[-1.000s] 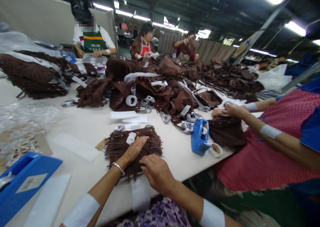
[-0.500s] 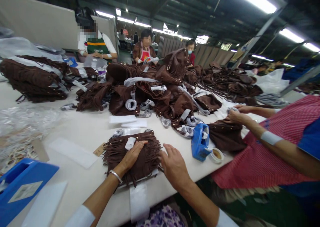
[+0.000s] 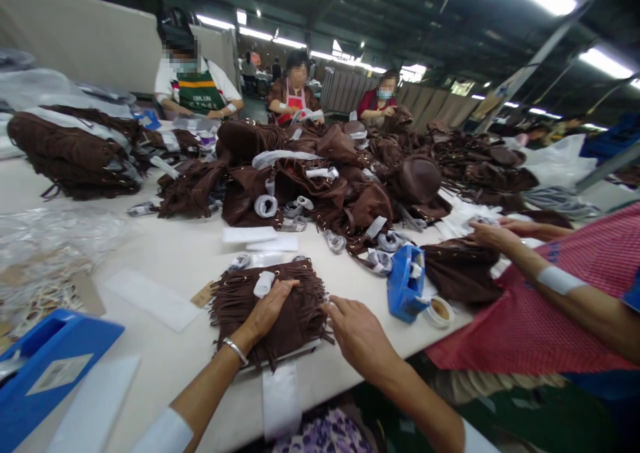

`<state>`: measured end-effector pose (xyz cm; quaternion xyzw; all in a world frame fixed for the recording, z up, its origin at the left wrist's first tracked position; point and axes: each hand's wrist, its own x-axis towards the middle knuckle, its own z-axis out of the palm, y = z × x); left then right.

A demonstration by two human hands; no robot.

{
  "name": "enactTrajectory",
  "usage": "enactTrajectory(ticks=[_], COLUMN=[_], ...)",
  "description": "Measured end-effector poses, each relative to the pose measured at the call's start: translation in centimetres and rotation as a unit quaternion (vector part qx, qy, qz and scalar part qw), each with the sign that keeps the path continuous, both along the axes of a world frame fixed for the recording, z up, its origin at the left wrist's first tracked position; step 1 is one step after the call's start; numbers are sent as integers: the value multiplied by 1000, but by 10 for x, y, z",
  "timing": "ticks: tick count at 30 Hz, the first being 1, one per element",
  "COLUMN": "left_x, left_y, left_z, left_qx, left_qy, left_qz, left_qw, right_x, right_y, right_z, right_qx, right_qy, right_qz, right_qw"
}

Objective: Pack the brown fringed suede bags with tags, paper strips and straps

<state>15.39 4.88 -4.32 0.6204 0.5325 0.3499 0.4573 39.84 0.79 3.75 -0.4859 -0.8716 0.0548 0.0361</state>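
A brown fringed suede bag lies flat on the white table in front of me. My left hand, with a silver bracelet at the wrist, rests palm down on its middle, next to a small white foam wrap on the bag. My right hand lies at the bag's right edge, fingers spread and touching the fringe. A white foam strip hangs over the table's near edge below the bag.
A blue tape dispenser and a tape roll stand to the right. A co-worker's hands hold another brown bag. A heap of brown bags fills the middle. Another blue dispenser sits near left. Three people sit across.
My right hand has slid from the bag's near edge to its right side. My left hand stays on the bag. The view has tilted slightly.
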Motion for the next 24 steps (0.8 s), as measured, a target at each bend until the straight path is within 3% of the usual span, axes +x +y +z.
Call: enactTrajectory(ticks=[2, 6, 8, 9, 11, 13, 15, 16, 17, 20, 22, 24], left_x=[1, 2, 2, 2, 3, 4, 5, 5, 5, 5, 4, 4], left_y=[0, -1, -1, -1, -1, 0, 1, 1, 1, 0, -1, -1], left_z=[1, 5, 6, 6, 6, 6, 5, 5, 4, 2, 1, 1], left_qx=[4, 7, 7, 6, 7, 13, 23, 28, 32, 36, 37, 39], left_qy=[5, 4, 2, 2, 6, 13, 18, 19, 18, 12, 7, 4], left_qz=[-4, -6, -6, -7, -10, -16, -22, -24, -24, -19, -13, -11], left_qw=[1000, 1000, 1000, 1000, 1000, 1000, 999, 999, 999, 999, 999, 999], right_x=[3, 60, 77, 74, 47, 10, -11, -9, 1, 66, 103, 110], right_y=[12, 33, 32, 28, 17, 8, 6, 7, 9, 19, 25, 29], right_z=[7, 10, 10, 9, 3, -8, -24, -32, -39, -46, -37, -22], right_qx=[-40, -37, -5, 9, 29, 28, 33, 26, 13, -21, -21, -11], right_qy=[51, -76, -88, -63, 9, 89, 78, 41, -6, -129, -148, -134], right_qz=[-10, -201, -231, -214, -110, 97, 227, 241, 218, 16, -50, -75], right_qw=[998, 976, 969, 975, 994, 991, 970, 969, 976, 991, 988, 988])
